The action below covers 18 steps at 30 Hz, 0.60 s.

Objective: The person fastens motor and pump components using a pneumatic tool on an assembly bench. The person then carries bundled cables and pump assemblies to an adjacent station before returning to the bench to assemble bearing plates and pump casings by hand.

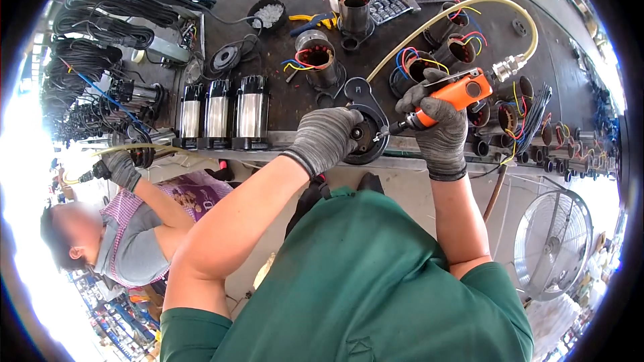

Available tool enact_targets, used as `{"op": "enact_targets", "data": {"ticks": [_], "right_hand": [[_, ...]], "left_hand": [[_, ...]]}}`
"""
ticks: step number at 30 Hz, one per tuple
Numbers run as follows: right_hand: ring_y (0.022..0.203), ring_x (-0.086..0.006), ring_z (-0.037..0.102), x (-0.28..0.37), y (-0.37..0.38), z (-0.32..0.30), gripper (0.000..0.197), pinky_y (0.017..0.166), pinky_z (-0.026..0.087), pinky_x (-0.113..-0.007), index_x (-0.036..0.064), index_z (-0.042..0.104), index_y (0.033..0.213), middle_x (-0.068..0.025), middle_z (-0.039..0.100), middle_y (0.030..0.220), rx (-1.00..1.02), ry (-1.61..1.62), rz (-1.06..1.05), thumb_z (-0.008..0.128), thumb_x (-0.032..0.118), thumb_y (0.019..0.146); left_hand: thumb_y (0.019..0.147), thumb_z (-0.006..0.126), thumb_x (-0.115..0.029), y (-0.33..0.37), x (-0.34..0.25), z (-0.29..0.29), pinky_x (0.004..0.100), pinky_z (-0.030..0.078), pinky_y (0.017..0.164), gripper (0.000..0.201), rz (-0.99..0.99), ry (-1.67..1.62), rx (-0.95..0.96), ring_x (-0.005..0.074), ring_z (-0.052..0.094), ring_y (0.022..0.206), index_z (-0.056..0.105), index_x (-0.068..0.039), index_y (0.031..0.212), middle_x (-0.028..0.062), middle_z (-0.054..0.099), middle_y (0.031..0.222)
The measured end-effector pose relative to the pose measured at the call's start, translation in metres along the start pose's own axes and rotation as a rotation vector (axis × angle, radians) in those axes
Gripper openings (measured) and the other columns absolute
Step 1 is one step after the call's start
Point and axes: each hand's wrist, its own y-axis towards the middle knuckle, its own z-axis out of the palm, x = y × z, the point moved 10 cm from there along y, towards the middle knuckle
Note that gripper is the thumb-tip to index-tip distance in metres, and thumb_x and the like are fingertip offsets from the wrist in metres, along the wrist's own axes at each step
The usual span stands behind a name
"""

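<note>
My left hand (322, 137), in a grey striped glove, grips the left side of a black round casting (369, 154) with a rounded lobe on top. The casting is at the bench's near edge, its open face toward me. My gloved right hand (443, 127) is wrapped round an orange air tool (459, 94), held tilted with its narrow tip pointing down-left. That tip reaches the right part of the casting; whether it touches cannot be made out. A yellowish air hose (496, 1) arches from the tool's back end over the bench.
Three silver motor cylinders (218, 114) stand left of my hands. Open motor housings (322, 64) with coloured wires stand behind and to the right. Beyond are a bowl of clear pieces (268, 15) and pliers (314, 23). A co-worker (144, 241) is at left, a floor fan (553, 245) at right.
</note>
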Motion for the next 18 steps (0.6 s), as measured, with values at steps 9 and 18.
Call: {"op": "enact_targets", "data": {"ticks": [9,18], "right_hand": [[0.080,-0.0286,0.068,-0.013,-0.006,0.003,0.055,0.070,0.055,-0.036,0.0007,0.056,0.126,-0.0116,0.067,0.086,0.020,-0.018,-0.006,0.074,0.007,0.075],[0.072,-0.0230,0.058,-0.023,-0.017,0.009,0.053,0.074,0.050,-0.042,0.0045,0.060,0.127,-0.0070,0.060,0.081,0.048,-0.133,-0.013,0.075,0.009,0.077]], "left_hand": [[0.082,0.078,-0.025,-0.001,0.001,0.001,0.0433,0.055,0.091,0.050,-0.009,-0.026,0.034,0.0319,0.069,0.105,0.065,-0.013,0.128,0.0133,0.071,0.112],[0.081,0.077,-0.023,0.000,0.003,0.003,0.0434,0.055,0.090,0.043,0.007,-0.045,0.002,0.0329,0.068,0.106,0.069,-0.011,0.121,0.0151,0.070,0.111]]}}
